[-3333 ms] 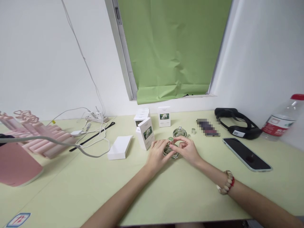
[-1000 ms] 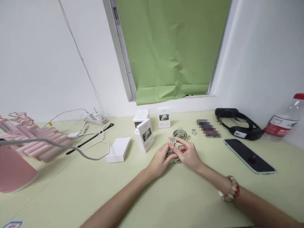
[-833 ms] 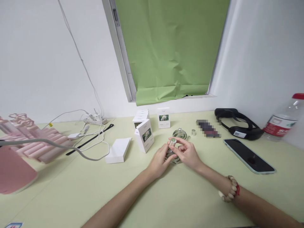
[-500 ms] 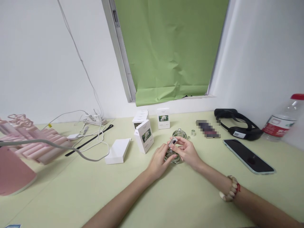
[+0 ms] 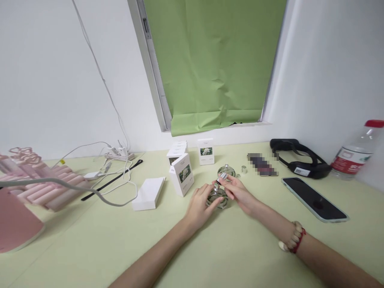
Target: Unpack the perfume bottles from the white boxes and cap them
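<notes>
My left hand (image 5: 199,203) is wrapped round the left side of a round clear glass bottle (image 5: 218,197) standing on the table. Between the thumb and fingers of my right hand (image 5: 238,193) is a small silver cap (image 5: 222,177), tilted just above the bottle's silver neck. Behind it stands a second glass bottle (image 5: 227,171), with a small clear stopper (image 5: 244,169) to its right. Left of my hands, a white box with a flower picture (image 5: 183,175) stands upright.
Another upright box (image 5: 206,152) and a row of boxes (image 5: 177,151) stand behind. A flat white box (image 5: 149,193), cables and pink rolls (image 5: 57,184) lie left. At right are a phone (image 5: 314,199), a black headset (image 5: 307,166) and a water bottle (image 5: 351,156).
My right hand has shifted slightly right and up with the silver cap, which now shows apart from the bottle's neck. My left hand stays at the bottle.
</notes>
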`<state>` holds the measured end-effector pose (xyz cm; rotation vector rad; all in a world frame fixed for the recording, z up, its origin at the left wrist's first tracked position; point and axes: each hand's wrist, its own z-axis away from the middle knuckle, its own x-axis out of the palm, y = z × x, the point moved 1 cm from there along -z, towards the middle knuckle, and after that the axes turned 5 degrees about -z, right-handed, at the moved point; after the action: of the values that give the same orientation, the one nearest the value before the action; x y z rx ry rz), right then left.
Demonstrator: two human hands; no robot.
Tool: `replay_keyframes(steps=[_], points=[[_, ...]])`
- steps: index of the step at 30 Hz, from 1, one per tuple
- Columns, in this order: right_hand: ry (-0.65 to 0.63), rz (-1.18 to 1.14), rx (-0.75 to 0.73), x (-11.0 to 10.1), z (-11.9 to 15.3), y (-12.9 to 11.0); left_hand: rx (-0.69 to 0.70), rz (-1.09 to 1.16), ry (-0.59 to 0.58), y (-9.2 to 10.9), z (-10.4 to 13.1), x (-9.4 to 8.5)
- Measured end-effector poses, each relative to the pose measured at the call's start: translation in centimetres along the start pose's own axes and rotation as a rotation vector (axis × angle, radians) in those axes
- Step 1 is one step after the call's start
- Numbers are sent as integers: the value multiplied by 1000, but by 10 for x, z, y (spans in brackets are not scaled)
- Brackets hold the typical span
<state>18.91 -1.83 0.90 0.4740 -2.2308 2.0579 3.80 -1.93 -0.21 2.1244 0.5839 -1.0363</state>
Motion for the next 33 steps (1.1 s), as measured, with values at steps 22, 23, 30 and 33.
replay_keyframes(steps=[22, 23, 30, 33], points=[[530, 1198, -160, -92, -25, -16, 81, -12, 165, 0, 5, -10], [516, 1208, -131, -92, -24, -14, 86, -17, 167, 0, 4, -10], [551, 1258, -86, -92, -24, -14, 115, 15, 160, 1, 3, -11], [650, 1228, -297, -83, -22, -20, 59, 34, 170, 1, 4, -11]])
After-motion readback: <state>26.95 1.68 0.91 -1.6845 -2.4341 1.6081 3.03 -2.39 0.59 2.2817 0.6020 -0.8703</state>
